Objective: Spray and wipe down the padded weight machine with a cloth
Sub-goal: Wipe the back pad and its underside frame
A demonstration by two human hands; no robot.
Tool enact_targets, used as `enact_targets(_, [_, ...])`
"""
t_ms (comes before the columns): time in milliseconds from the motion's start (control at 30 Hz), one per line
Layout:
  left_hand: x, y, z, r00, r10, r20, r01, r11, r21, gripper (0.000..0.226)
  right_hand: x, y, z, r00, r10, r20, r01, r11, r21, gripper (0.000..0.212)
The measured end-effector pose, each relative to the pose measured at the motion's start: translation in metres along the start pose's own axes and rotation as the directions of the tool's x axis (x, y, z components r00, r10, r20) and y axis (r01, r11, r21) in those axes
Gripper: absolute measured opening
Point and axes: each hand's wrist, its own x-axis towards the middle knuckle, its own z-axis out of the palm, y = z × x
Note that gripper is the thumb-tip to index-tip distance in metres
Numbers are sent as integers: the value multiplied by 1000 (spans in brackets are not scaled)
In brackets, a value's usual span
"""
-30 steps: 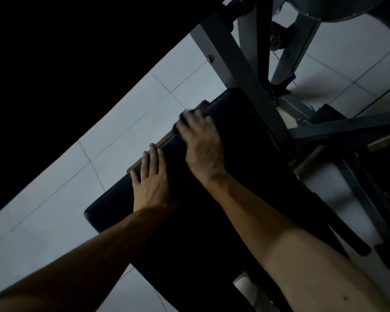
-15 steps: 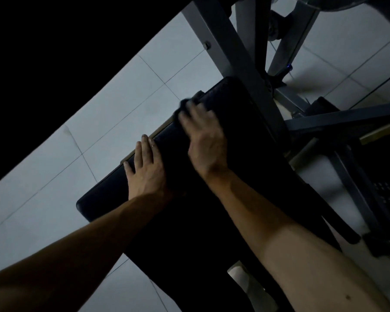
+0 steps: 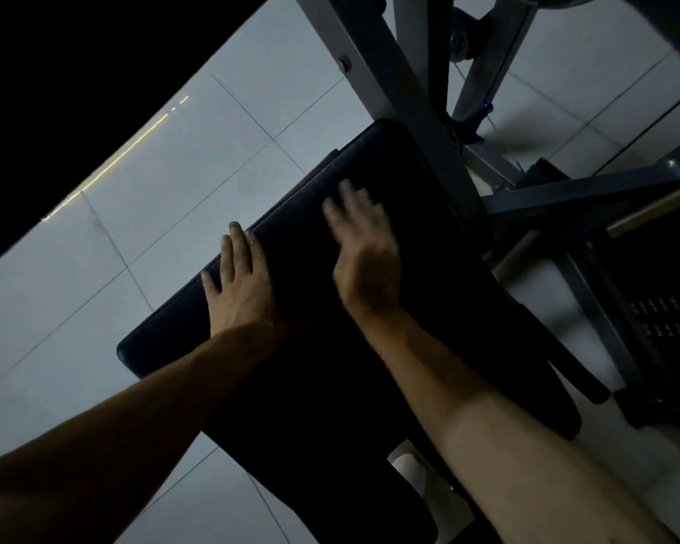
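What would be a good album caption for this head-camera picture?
Both hands on a black padded bench: left hand flat at its edge, right hand blurred mid-pad.

right hand (image 3: 364,265) — slid inward, off pad (image 3: 370,347) edge

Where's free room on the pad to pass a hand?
The near half of the black pad is bare between the two forearms, and so is its far corner by the grey frame bar. Mid-pad is crowded: left hand at the edge, blurred right hand beside it.

Both hands (image 3: 240,284) on pad (image 3: 311,386)
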Motion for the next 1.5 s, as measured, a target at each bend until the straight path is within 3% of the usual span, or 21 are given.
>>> enact_targets(100, [-3,3,0,1000,-15,5,15,999,-36,138,-61,-16,1,918,-305,251,315,949,3,62])
enact_targets(167, [-8,6,4,1000,-1,-12,0,999,-48,128,-60,6,-10,854,-394,339,426,905,-21,65])
enact_targets(200, [-10,8,6,999,28,-19,-28,998,-50,129,-50,21,-18,862,-378,339,419,907,-53,68])
enact_targets(300, [-21,21,17,987,162,-15,-162,986,-40,143,-5,65,-43,978,-106,182,138,974,-178,77])
enact_targets(367, [-26,33,25,978,208,13,-208,978,-31,148,16,75,-52,992,104,68,-88,976,-200,78])
enact_targets(433, [-26,43,30,984,178,27,-178,984,-7,148,9,61,-44,986,168,2,-165,975,-152,76])
enact_targets(500, [-24,47,34,990,137,38,-137,991,3,137,-27,39,-26,995,85,54,-80,994,-77,71])
enact_targets(600, [-23,47,39,990,143,-12,-143,990,12,108,-88,20,-12,971,-175,165,177,984,5,51])
enact_targets(667, [-24,48,40,990,140,-6,-140,990,14,112,-91,36,-21,927,-311,209,322,947,-21,50])
enact_targets(733, [-24,50,37,991,122,56,-123,992,22,132,-68,62,-34,917,-328,228,351,934,-68,57])
enact_targets(767, [-23,51,35,989,122,80,-124,992,26,141,-54,77,-41,946,-262,192,285,953,-103,63])
enact_targets(833, [-23,51,32,987,124,102,-127,992,17,149,-26,100,-55,997,-2,72,12,991,-136,68])
enact_targets(900, [-24,52,30,984,133,116,-136,991,13,151,-17,102,-57,969,246,-35,-248,958,-145,65])
enact_targets(933, [-24,52,30,984,132,122,-135,991,17,152,-21,95,-53,957,286,-53,-291,948,-133,64])
enact_targets(967, [-24,53,31,984,124,124,-128,991,25,153,-30,84,-49,965,261,-39,-264,957,-122,64])
enact_targets(1033, [-22,53,34,989,104,103,-109,993,47,145,-64,60,-40,996,79,49,-75,994,-78,65])
enact_targets(1167, [-23,53,39,992,117,38,-119,992,44,109,-132,34,-40,957,-209,203,213,977,1,54])
enact_targets(1267, [-23,55,35,991,108,75,-111,993,37,126,-113,63,-50,942,-284,176,300,952,-66,52])
enact_targets(1367, [-23,54,31,988,108,110,-110,994,15,152,-61,101,-70,996,-83,20,85,986,-145,56])
enact_targets(1433, [-24,52,33,988,118,101,-121,992,25,156,-39,114,-78,991,114,-71,-122,985,-122,54])
enact_targets(1500, [-24,51,34,989,125,83,-128,991,41,157,-42,101,-71,971,221,-94,-230,969,-89,56])
